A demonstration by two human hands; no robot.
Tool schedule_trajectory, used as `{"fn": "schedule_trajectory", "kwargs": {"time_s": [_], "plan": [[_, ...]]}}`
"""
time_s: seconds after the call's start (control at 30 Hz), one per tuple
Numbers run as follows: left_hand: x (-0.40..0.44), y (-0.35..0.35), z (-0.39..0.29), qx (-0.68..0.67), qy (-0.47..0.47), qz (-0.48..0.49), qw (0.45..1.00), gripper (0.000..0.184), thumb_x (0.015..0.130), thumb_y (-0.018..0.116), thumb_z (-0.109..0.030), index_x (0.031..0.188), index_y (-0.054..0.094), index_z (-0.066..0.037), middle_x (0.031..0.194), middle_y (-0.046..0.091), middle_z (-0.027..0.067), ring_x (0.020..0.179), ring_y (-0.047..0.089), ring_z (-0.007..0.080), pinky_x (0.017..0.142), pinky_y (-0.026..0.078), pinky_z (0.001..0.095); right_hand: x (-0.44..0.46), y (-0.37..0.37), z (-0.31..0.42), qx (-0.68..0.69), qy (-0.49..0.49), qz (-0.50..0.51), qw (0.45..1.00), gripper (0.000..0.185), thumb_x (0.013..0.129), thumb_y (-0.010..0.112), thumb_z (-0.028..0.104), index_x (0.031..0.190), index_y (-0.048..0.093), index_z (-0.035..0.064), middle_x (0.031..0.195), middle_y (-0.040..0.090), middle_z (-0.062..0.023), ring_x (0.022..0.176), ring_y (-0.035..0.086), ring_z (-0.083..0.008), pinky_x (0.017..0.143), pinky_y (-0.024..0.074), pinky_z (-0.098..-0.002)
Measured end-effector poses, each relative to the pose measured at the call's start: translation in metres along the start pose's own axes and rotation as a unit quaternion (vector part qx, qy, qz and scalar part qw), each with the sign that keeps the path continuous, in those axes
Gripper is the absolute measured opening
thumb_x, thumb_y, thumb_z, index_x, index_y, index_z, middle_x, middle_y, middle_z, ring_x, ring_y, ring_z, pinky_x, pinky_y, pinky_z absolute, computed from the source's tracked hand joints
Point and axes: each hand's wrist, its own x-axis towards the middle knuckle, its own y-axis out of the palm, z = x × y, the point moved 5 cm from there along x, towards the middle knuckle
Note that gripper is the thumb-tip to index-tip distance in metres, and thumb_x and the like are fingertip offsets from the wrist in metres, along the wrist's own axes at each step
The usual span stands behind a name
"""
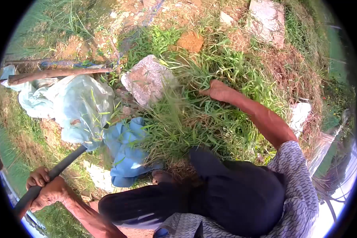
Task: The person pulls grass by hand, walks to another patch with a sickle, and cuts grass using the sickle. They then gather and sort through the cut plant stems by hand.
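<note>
At the lower left, my left hand [49, 192] is closed around a dark, round pole [67, 162]. The pole slants up to the right, and its far end meets the crumpled plastic sheet beside the blue cloth [127, 144]. Further up and to the right, my right arm stretches out, and my right hand [220, 92] is closed on green grass [202, 99]. Blades hide part of its fingers. Some grass left of this hand looks blurred. A rough pale stone block [148, 79] lies left of the grass clump.
A pale plastic sheet [79, 99] lies crumpled at the left, with a wooden stick [59, 75] across its top. A flat slab [267, 22] rests at the upper right, and a white scrap [300, 115] lies right of my forearm. My bent knees [242, 194] fill the lower middle.
</note>
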Motion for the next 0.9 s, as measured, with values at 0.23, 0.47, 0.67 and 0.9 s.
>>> {"fn": "schedule_trajectory", "kwargs": {"time_s": [0.23,0.47,0.67,0.9], "plan": [[0.006,0.003,0.008,-0.081,-0.063,0.066,0.993,0.089,0.050,0.056,-0.090,0.077,0.045,-0.007,0.062,0.041,0.0038,0.054,0.041,0.0152,0.049,0.033,0.0279,-0.221,-0.170,-0.091,-0.018,-0.033,-0.401,0.915,0.053,0.088,0.057,0.050,0.102,0.059,-0.0008,0.061,0.058,-0.0079,0.050,0.056,-0.0140,0.052,0.0512,-0.0308],[0.005,0.009,0.005,-0.009,-0.060,0.109,0.992,0.092,0.053,0.041,-0.095,0.075,0.043,-0.006,0.067,0.041,0.0057,0.058,0.041,0.0176,0.056,0.036,0.0294,-0.441,-0.069,-0.385,-0.167,0.403,-0.385,0.813,0.053,0.076,0.068,0.031,0.117,0.054,0.0005,0.119,0.048,-0.0266,0.106,0.049,-0.0400,0.092,0.0420,-0.0421],[0.016,0.007,0.009,-0.001,-0.034,0.066,0.997,0.090,0.064,0.025,-0.093,0.070,0.042,-0.005,0.060,0.038,0.0066,0.053,0.038,0.0198,0.054,0.035,0.0332,-0.386,0.019,-0.171,-0.098,0.131,-0.468,0.869,0.025,0.088,0.057,0.018,0.109,0.059,0.0034,0.119,0.053,-0.0190,0.101,0.056,-0.0372,0.085,0.0472,-0.0442],[0.036,-0.005,0.026,-0.106,-0.081,0.152,0.979,0.083,0.071,0.035,-0.086,0.075,0.044,-0.004,0.062,0.042,0.0077,0.057,0.040,0.0203,0.060,0.036,0.0345,-0.313,0.141,-0.177,-0.123,0.270,-0.245,0.923,0.066,0.076,0.065,0.028,0.134,0.040,0.0086,0.127,0.044,-0.0178,0.118,0.042,-0.0333,0.099,0.0357,-0.0486]]}}
